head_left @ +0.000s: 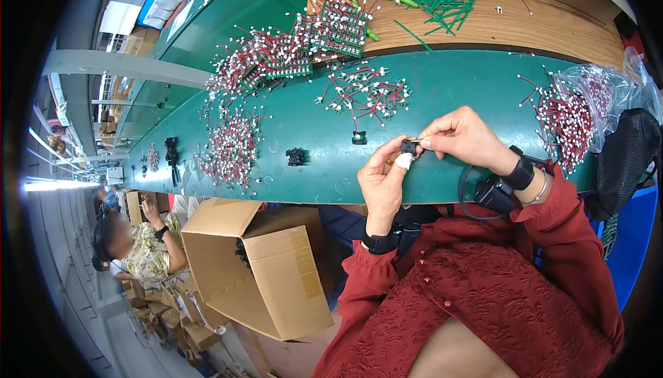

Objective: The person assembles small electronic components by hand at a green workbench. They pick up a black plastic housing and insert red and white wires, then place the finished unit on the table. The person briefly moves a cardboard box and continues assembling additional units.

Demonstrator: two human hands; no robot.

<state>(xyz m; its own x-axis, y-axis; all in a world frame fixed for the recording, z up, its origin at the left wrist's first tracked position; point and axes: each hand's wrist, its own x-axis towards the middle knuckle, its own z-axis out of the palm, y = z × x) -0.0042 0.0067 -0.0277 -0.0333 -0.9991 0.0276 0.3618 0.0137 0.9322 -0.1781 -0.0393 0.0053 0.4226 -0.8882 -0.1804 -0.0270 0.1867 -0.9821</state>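
Observation:
Above the near edge of the green table, my left hand (382, 179) pinches a small black plastic part (409, 147) between thumb and fingers. White wrapping (403, 161) covers the tip of my left thumb. The fingers of my right hand (463, 138) are closed at the part's right side, pinching a thin piece whose kind I cannot make out. Just left of my hands lies a small black part with red wires (359, 138). Beyond it is a loose heap of red wires with white connectors (373, 93).
Green boards with wired connectors (338, 29) are stacked at the back, near green strips (442, 2) on a wooden board. Black parts (296, 157) and a wire heap (235, 147) lie left. A bag of wires (573, 112) sits right. An open cardboard box (290, 274) stands below; a co-worker (141, 240) sits far left.

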